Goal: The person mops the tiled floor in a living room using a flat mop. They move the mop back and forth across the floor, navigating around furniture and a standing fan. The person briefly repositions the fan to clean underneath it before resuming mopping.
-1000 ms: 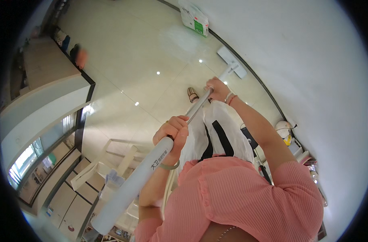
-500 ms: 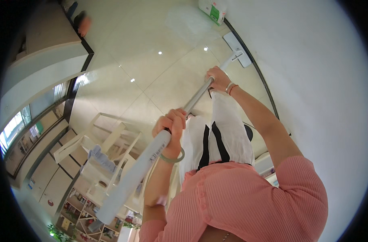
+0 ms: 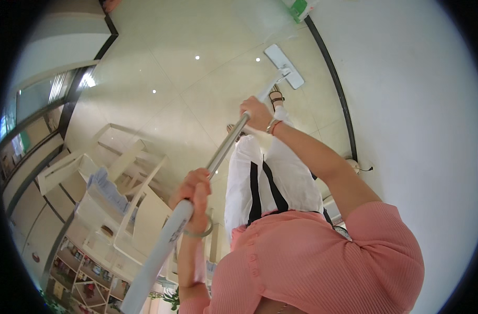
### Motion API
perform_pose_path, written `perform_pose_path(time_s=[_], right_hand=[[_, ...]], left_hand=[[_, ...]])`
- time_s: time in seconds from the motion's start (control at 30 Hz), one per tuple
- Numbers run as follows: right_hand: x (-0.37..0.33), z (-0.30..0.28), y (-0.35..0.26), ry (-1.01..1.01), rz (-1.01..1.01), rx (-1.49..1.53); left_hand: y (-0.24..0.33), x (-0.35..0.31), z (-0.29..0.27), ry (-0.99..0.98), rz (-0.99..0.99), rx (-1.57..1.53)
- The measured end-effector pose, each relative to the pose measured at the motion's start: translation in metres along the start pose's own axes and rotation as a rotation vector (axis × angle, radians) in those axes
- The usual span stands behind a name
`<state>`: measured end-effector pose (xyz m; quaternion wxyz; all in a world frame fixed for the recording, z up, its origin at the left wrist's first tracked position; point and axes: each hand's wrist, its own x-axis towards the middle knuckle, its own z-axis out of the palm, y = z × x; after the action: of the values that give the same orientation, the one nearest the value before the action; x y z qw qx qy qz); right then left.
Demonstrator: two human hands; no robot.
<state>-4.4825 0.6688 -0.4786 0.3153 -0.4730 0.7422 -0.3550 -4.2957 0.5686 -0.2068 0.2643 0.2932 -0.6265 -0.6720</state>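
Both my hands are closed around the pole of a flat mop. My left hand wraps the upper part, just beyond the thick white grip that runs down to the lower left. Farther along, my right hand grips the pole near its lower white section. The mop's white rectangular head rests flat on the tiled floor, slightly apart from the wall's dark skirting. My sandalled foot stands just behind the head.
The white wall with its dark skirting curves along the right. A white and green package and clear plastic lie at the far end. White chairs and shelves stand on the left. A cable sits by the wall.
The mop head has moved left, away from the skirting. Both hands have shifted left and slightly nearer, still gripping the pole. My view has also shifted.
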Motion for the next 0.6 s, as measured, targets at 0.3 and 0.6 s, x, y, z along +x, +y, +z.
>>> perform_pose_path(time_s=[0.3,0.6], right_hand=[[0.012,0.177,-0.173,-0.255,-0.060,0.117],[0.020,0.165,-0.196,-0.574,-0.156,0.059]], left_hand=[[0.076,-0.086,-0.142,0.211,0.015,0.187],[0.075,-0.100,-0.152,0.278,0.068,0.103]])
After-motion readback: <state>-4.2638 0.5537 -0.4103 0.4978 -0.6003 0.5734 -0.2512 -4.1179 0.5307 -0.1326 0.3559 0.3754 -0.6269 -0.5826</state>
